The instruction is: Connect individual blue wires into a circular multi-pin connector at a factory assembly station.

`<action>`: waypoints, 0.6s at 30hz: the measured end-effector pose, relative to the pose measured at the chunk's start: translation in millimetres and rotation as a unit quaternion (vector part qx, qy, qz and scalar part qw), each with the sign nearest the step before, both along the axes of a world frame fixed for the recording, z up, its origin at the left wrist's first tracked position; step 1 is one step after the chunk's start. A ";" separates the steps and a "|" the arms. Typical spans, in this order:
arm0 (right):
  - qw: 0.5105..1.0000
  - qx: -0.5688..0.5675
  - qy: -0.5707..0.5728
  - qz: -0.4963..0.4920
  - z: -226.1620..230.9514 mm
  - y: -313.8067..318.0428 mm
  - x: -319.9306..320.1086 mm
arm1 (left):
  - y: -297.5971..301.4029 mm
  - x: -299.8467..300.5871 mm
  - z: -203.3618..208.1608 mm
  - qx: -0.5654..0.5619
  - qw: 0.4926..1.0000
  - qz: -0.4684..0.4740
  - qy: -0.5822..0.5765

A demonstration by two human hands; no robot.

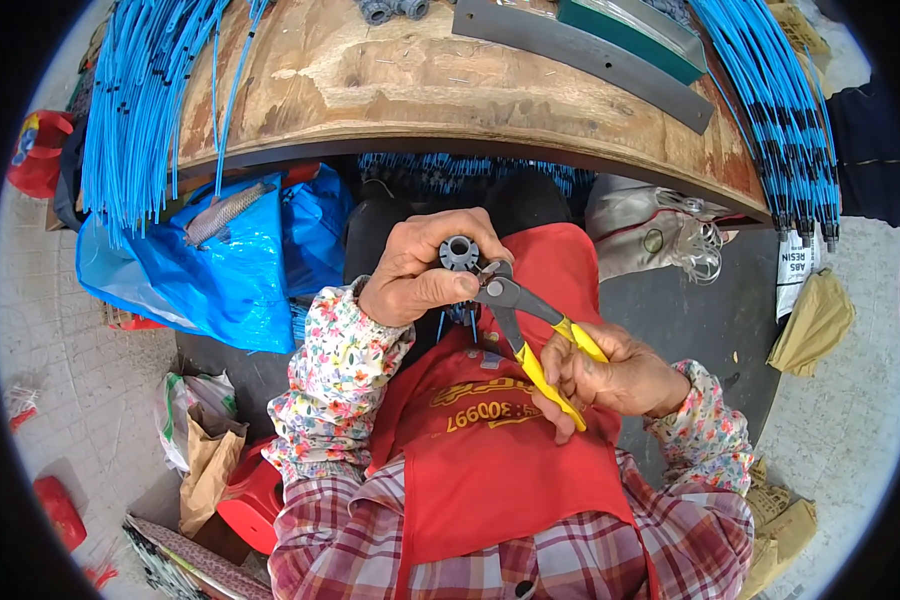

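Nearest to us, over the red apron (500, 460), our right hand (610, 375) is closed around the yellow handles of a pair of pliers (530, 335), squeezing them toward each other. The dark pliers head reaches up and left to a small grey plastic fitting (459, 252), round with ribs like a cog. Our left hand (425, 268) holds that fitting pinched between thumb and fingers, just above the apron and in front of the table edge. Thin blue wires (457, 322) hang below the fitting.

Risks from this position, as we judge them:
- The pliers tips sit close beside the left thumb; a slip off the ribbed plastic could nip the skin.
- Too hard a squeeze could crack the fitting or cut a wire.

Beyond the hands lies the worn wooden table (370, 80), with bundles of blue wire (140, 110) draped over its left and right edges, a grey metal strip (590, 60), and a blue plastic bag (220, 270) below.

Limits of the view: the left hand hides how the wires enter the fitting, and what the pliers tips bite on is probably a wire end, though we cannot confirm it
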State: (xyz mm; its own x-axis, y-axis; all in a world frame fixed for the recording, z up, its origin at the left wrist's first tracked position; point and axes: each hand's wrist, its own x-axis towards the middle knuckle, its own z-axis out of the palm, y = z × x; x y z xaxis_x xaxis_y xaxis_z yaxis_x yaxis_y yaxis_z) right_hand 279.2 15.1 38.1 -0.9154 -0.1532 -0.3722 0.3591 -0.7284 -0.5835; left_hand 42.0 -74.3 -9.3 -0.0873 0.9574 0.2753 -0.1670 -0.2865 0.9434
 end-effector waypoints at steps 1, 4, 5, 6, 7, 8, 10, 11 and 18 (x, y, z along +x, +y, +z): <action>1.000 -0.005 0.008 -0.005 -1.9 -2.2 -1.1 | 0.2 -0.5 -0.3 0.013 1.000 0.004 0.000; 0.998 -0.059 0.025 -0.024 -14.5 -12.5 -4.1 | -1.6 -3.8 1.5 -0.013 1.000 -0.004 -0.024; 0.995 -0.087 0.033 -0.035 -18.6 -15.2 -4.5 | -2.2 -5.2 1.8 -0.027 0.999 -0.010 -0.036; 0.995 -0.088 0.032 -0.031 -22.4 -18.3 -3.6 | -1.8 -4.9 1.1 -0.027 0.999 -0.005 -0.036; 0.992 -0.110 0.033 -0.047 -25.5 -21.4 -3.0 | 0.8 -3.5 -0.2 -0.021 0.999 -0.003 -0.035; 0.989 -0.132 0.033 -0.063 -27.7 -24.1 -2.7 | 3.6 -2.1 -1.6 -0.015 0.999 -0.001 -0.034; 0.984 -0.153 0.032 -0.080 -28.8 -25.1 -2.1 | 3.2 -3.0 -3.0 -0.009 0.999 0.000 -0.034; 0.992 -0.091 0.036 -0.076 -25.8 -21.9 -2.4 | 2.6 -3.6 -3.5 -0.014 1.000 0.001 -0.019; 0.983 0.175 -0.042 -0.043 17.5 3.0 0.6 | 0.7 -0.9 0.1 -0.012 0.999 -0.002 0.038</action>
